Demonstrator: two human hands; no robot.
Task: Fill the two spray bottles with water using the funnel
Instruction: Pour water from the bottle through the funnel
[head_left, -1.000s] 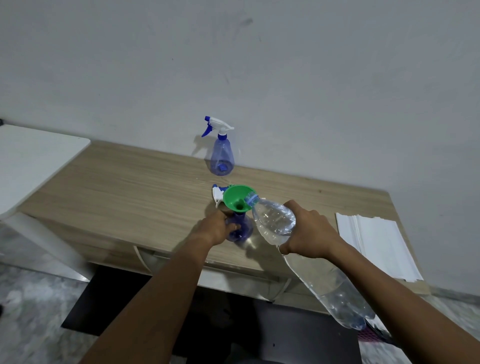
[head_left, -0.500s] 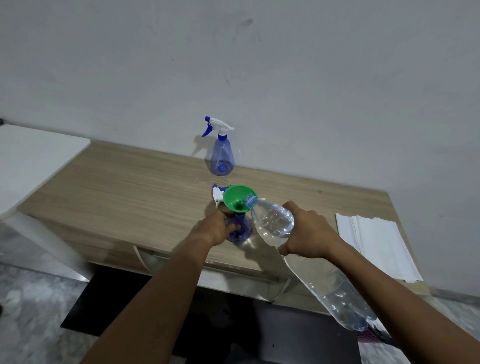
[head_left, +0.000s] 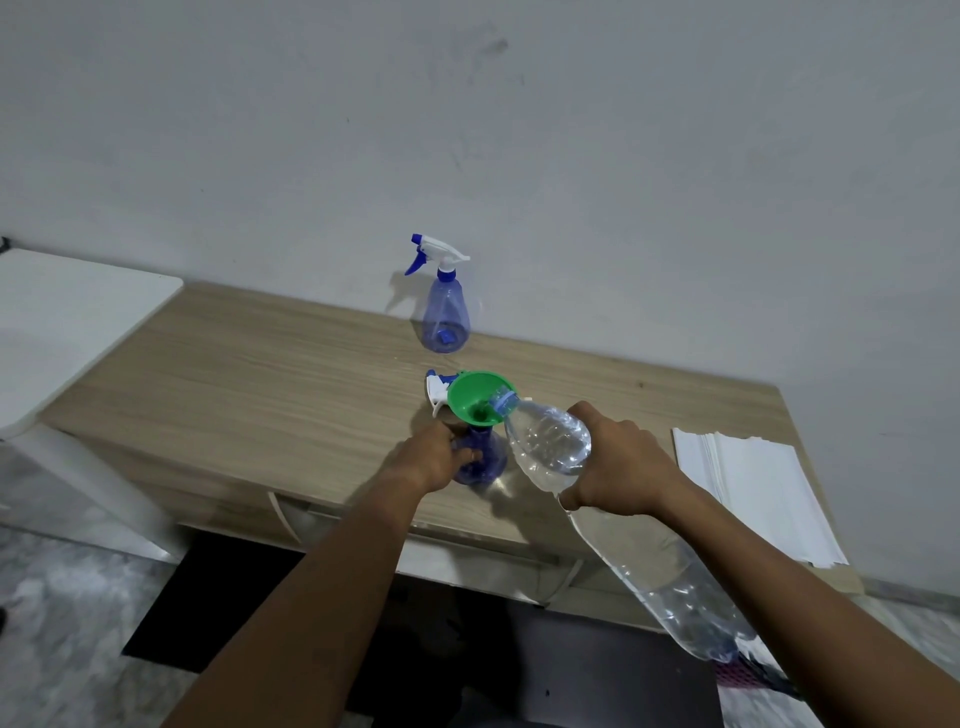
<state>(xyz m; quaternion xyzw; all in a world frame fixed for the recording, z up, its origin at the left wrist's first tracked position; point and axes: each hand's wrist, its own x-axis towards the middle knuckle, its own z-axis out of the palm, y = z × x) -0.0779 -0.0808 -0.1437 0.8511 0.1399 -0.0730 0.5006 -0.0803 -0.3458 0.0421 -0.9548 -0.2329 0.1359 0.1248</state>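
The funnel hides most of the loose spray head.

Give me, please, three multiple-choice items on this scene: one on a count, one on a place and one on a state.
1. How many spray bottles stand on the desk? A. one B. two C. three
2. Where is the green funnel? A. lying flat on the desk B. on the floor C. in the neck of the near spray bottle
3. How is the clear water bottle held? A. tilted, mouth at the funnel B. upright and capped C. lying on the desk

Key: 1 B, the near one and the far spray bottle behind it; 2 C, its spout enters that bottle, which the left hand grips; 3 A, the right hand tips it.
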